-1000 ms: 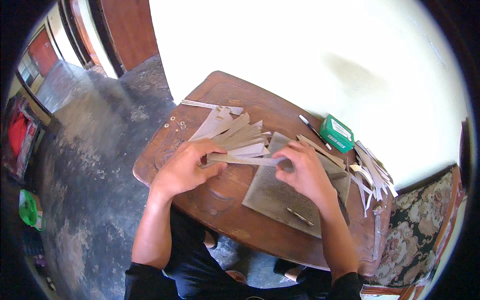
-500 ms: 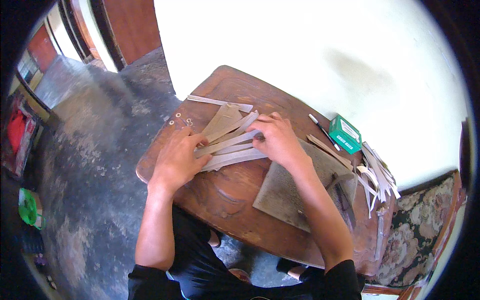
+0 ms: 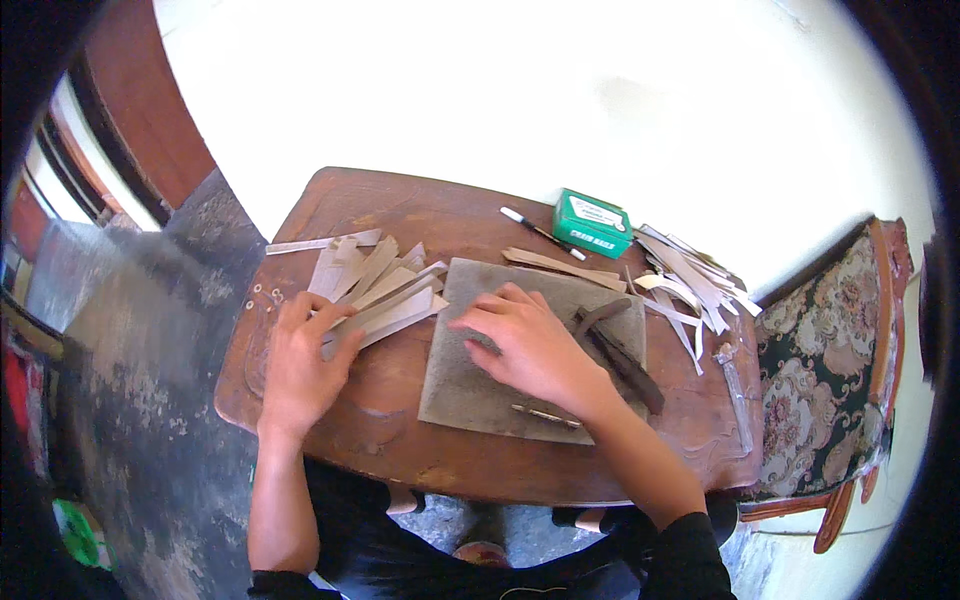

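Note:
A loose, fanned bundle of flat beige and pale strips (image 3: 395, 300), perhaps leather or card, lies at the left of the wooden table. My left hand (image 3: 305, 370) is at the bundle's near end, with strips between its thumb and fingers. To the right, my right hand (image 3: 525, 345) hovers over a grey square board (image 3: 455, 385), its fingers apart and nothing in them. On that board lie a slim metallic pen-like tool (image 3: 547, 414) and a long dark piece (image 3: 630, 372) with a curved dark piece (image 3: 602, 313) by it.
A green box (image 3: 592, 224) and a black pen with white ends (image 3: 540, 233) stand near the wall. More strips (image 3: 690, 280) spread at the right, above a clear narrow piece (image 3: 737, 400). Small pale rings (image 3: 262, 290) lie at the left. A floral-covered chair (image 3: 815, 350) adjoins the table.
My right hand has left the strips and moved right over the grey board, its fingers opened. My left hand stays at the strips. The whole view has turned toward the right.

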Motion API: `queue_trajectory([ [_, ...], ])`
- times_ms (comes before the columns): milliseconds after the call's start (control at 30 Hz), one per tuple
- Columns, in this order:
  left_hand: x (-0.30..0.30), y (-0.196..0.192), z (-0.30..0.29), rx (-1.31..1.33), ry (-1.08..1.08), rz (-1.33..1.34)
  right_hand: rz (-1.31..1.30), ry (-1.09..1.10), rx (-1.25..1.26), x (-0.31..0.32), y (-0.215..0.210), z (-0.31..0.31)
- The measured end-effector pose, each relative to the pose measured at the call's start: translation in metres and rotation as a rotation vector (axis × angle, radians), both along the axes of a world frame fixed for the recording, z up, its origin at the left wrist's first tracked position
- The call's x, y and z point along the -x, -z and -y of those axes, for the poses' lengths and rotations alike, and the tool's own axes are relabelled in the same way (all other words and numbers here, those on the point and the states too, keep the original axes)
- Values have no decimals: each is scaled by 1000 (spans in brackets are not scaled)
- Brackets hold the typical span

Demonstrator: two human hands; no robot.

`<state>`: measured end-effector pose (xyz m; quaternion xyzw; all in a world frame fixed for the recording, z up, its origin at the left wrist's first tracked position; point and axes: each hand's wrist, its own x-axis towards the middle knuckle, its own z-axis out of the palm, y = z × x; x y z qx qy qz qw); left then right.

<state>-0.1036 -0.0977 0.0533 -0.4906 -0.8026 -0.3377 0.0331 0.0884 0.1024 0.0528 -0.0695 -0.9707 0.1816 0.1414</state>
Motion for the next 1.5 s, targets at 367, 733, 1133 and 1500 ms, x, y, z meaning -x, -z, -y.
queue_trajectory([
  [367, -67, 0, -143, 102, 489, -153, -58, 347, -32, -96, -4, -91],
  [733, -42, 41, -247, 275, 531, -108, 87, 458, -52, -86, 26, -157],
  [1133, -32, 49, -261, 271, 573, -75, 133, 375, -106, -76, 39, -168],
  [1500, -53, -10, -183, 185, 646, -168, 18, 245, 43, -110, -16, -93],
])
